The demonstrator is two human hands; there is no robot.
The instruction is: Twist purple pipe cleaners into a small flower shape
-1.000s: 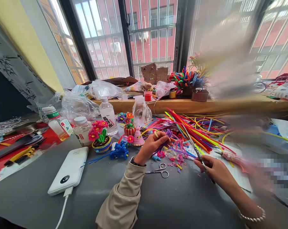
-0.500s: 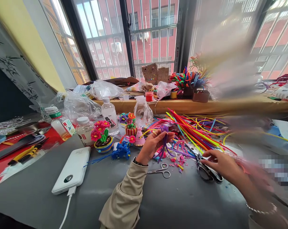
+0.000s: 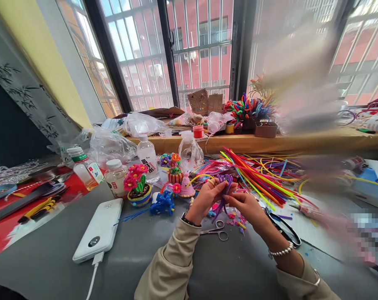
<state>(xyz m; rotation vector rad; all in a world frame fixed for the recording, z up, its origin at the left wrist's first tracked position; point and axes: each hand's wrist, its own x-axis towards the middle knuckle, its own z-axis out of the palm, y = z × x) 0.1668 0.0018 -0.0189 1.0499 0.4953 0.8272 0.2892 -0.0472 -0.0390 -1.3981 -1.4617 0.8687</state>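
From my head view, I'm holding the purple stems (image 3: 227,185) just beyond and above the small scissors (image 3: 212,231). My left hand (image 3: 207,195) is clamping them between thumb and fingers; my right hand (image 3: 245,207) is pinching their lower strands, thumb and forefinger together. Their long axis is running nearly upright, looped end pointing up, loose ends trailing down and slightly left toward the scissors. On the near side of the scissors, the grey table (image 3: 235,271) is spreading between my sleeves (image 3: 175,254), giving my wrists room. Beyond the scissors, scraps (image 3: 239,220) are lying close and coloured stems (image 3: 259,179) are fanning out farther right; a blue flower (image 3: 162,203) is lying left. Right of the scissors, my forearm (image 3: 265,229) is partly covering a black handle (image 3: 289,226). My fingers are hiding the purple stems' middle; the far right is blurring, and my view's lower edge is cutting off both sleeves.
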